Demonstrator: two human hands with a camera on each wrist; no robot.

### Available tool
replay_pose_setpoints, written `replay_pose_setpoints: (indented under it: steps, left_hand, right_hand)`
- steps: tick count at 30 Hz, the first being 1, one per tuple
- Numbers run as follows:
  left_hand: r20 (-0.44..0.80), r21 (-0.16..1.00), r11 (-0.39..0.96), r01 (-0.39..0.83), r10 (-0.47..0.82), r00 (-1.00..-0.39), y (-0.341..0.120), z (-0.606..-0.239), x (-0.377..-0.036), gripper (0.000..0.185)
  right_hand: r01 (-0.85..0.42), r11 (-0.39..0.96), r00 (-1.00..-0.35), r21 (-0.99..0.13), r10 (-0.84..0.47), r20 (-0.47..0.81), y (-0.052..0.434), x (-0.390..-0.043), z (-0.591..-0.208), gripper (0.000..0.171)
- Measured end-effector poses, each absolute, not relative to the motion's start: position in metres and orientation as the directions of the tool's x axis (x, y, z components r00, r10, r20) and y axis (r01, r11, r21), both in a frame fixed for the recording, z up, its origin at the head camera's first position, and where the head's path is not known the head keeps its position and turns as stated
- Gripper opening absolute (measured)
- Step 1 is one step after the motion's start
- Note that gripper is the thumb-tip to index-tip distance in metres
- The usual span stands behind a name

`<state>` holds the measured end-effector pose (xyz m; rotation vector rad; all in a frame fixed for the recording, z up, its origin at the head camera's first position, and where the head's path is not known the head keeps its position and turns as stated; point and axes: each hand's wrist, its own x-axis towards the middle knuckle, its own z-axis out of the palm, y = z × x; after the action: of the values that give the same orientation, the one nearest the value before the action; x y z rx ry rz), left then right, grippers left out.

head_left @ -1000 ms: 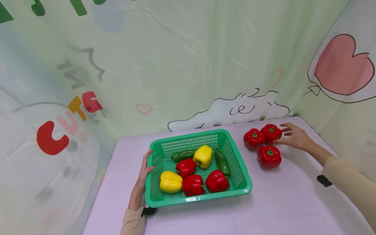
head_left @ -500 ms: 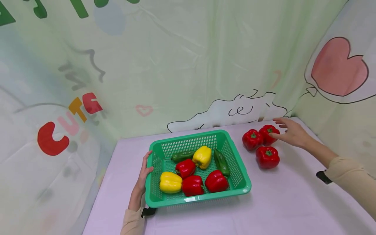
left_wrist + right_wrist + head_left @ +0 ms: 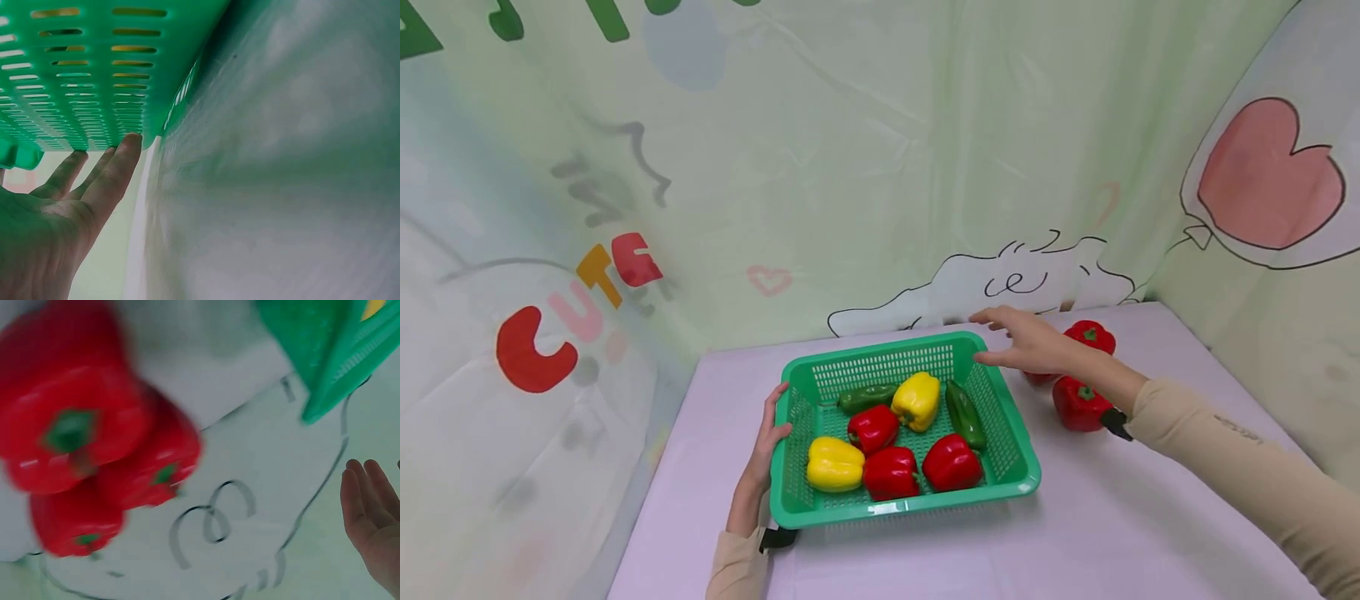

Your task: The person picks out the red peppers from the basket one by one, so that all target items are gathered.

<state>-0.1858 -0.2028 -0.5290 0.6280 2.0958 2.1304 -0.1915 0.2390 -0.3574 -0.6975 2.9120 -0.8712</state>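
A green slotted plastic basket holds several peppers. Among them are yellow bell peppers, red bell peppers and dark green long peppers. My left hand touches the basket's left side, thumb at the rim; in the left wrist view the straight fingers meet its slotted wall. Over the back right corner hovers my right hand, fingers spread and nothing in them. Under that arm, three red bell peppers sit on the table, one mostly hidden by the hand and forearm.
The table has a pale lilac cover. A printed curtain with cartoon drawings rises right behind the table's back edge and along both sides.
My right hand has moved left from the red bell peppers to the basket's back right corner, carrying nothing. The left hand and the basket have stayed in place.
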Motion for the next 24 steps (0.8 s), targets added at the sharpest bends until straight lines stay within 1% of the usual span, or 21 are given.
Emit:
replay_pose_setpoints:
  steps: [3, 8, 12, 16, 24]
  left_hand:
    - [0.217, 0.976, -0.048, 0.214, 0.343, -0.914, -0.202, -0.529, -0.185, 0.063]
    - [0.215, 0.976, -0.046, 0.212, 0.334, -0.918, -0.202, -0.524, -0.185, 0.064]
    - [0.215, 0.976, -0.050, 0.211, 0.331, -0.919, -0.204, -0.521, -0.186, 0.064]
    - [0.207, 0.978, -0.058, 0.200, 0.340, -0.917, -0.204, -0.523, -0.187, 0.064]
    - [0.197, 0.980, -0.054, 0.190, 0.335, -0.921, -0.203, -0.526, -0.187, 0.065]
  right_hand:
    - [-0.468, 0.713, -0.859, -0.522, -0.506, 0.079, 0.205, -0.200, -0.357, 0.062]
    - [-0.567, 0.680, -0.775, -0.465, -0.632, 0.021, 0.155, -0.207, -0.358, 0.057]
    - [-0.588, 0.686, -0.737, -0.428, -0.672, -0.065, 0.121, -0.207, -0.364, 0.058]
    - [-0.578, 0.698, -0.720, -0.422, -0.680, -0.140, 0.098, -0.205, -0.371, 0.058]
    - [-0.572, 0.718, -0.701, -0.396, -0.679, -0.219, 0.074, -0.202, -0.388, 0.058]
